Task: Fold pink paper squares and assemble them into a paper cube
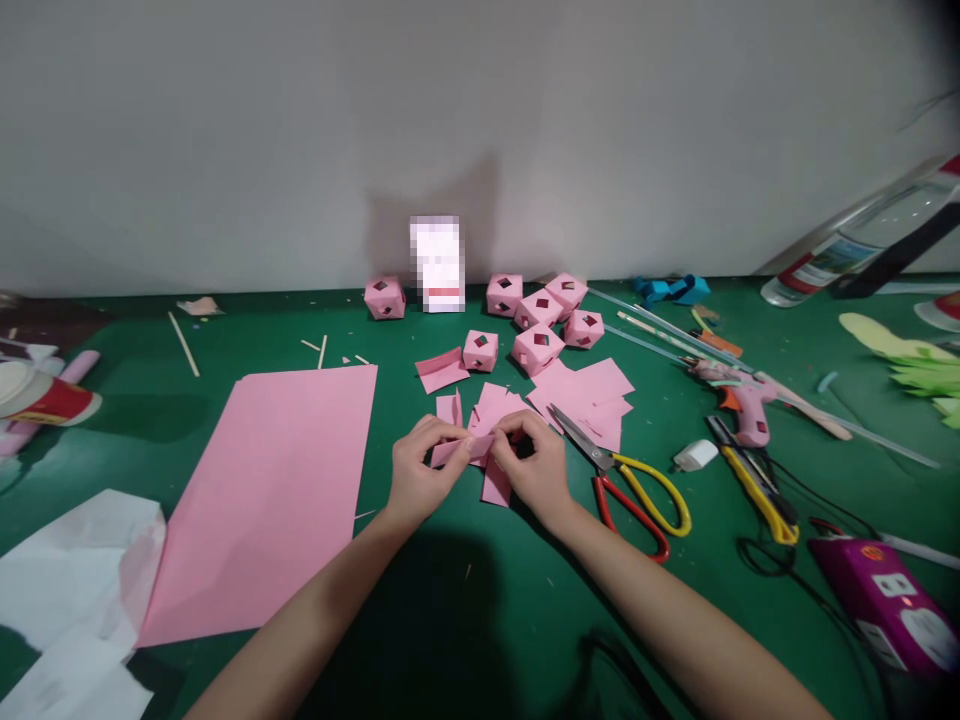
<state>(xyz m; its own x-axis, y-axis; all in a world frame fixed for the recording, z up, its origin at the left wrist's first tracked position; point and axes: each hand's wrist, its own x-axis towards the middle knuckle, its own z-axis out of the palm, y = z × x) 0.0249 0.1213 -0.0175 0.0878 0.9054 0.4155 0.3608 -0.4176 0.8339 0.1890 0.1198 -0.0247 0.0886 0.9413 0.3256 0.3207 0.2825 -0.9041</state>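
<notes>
Toward the left edge of the table [172, 440] we have a cup [45, 395], with crumpled white paper [82, 560] nearer the left front corner and a flat pink sheet [292, 480] just beside it. Further right, well short of the far edge, our left hand [422, 463] pinches a folded pink strip [481, 447] between thumb and fingers, and our right hand [538, 462] pinches its other end, so each grip is closed on it. We judge the strip very light, bendy across its face but stiffer along a crease, and easy to dent or tear; we would take it by the ends, fingertips flat, pressing only lightly. Beyond our hands, pink boxes [541, 347] stand near the far edge; they look hollow and crushable. On the right lie loose pink pieces [604, 385], scissors [598, 458] with blades resting over them, then a glue gun [752, 410] and a cutter [761, 495] toward the right edge.
</notes>
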